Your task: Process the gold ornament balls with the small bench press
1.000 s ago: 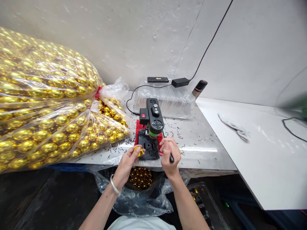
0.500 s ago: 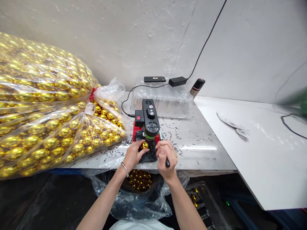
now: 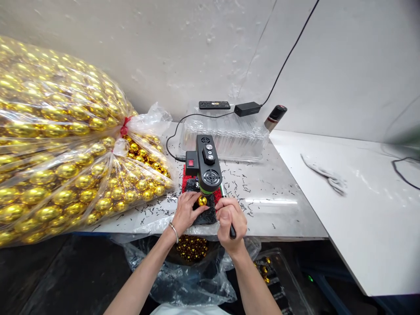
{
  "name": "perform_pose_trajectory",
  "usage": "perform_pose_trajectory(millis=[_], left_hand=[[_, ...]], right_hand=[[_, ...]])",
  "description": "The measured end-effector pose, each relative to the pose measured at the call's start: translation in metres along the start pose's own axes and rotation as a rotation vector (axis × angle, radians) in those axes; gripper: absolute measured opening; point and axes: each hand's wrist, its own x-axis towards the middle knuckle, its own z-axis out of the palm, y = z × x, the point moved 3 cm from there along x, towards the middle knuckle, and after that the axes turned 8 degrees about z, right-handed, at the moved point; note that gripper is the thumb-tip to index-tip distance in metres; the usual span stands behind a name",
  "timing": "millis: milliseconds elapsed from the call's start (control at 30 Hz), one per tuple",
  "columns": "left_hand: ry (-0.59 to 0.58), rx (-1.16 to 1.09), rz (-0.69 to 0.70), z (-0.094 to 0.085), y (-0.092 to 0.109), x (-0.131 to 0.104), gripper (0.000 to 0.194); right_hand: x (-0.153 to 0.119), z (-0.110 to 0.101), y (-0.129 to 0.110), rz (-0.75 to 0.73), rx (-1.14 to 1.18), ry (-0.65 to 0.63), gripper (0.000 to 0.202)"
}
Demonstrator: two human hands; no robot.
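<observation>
A small black press-like machine point(image 3: 208, 164) with a red switch stands on the table over a black and red base. Beneath its head, a shiny gold ball point(image 3: 202, 201) sits between the thumb and fingers of my left hand point(image 3: 186, 212), which wears a bracelet. To the right, my right hand point(image 3: 231, 221) is wrapped round a black-ended lever handle point(image 3: 232, 232) beside the machine. The underside of the ball and the tip of the machine's head are hidden.
Large clear bags of gold balls point(image 3: 65, 170) fill the left. Behind the machine are a clear plastic box point(image 3: 226, 138), a black adapter point(image 3: 247, 109) and a spray can point(image 3: 275, 117). Gloves point(image 3: 324, 175) lie right. Gold balls point(image 3: 192, 248) fill a container below the table edge.
The whole view has shifted slightly. Both hands keep their places at the machine, the left at the gold ball and the right on the lever handle.
</observation>
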Motion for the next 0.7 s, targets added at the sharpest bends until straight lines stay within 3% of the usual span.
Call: perform_pose_trajectory(millis=[333,533,700], left_hand=[[0.044,-0.034,-0.055,0.005,-0.001,-0.005,0.027],[0.039,-0.039,-0.059,0.004,0.000,-0.004,0.026],[0.049,-0.051,-0.058,0.005,-0.002,-0.004,0.026]], right_hand=[[-0.016,0.004,0.017,-0.067,-0.059,-0.015,0.027],[-0.027,0.013,0.034,-0.092,-0.047,0.077,0.032],[-0.030,0.018,0.039,-0.213,-0.079,0.010,0.028]])
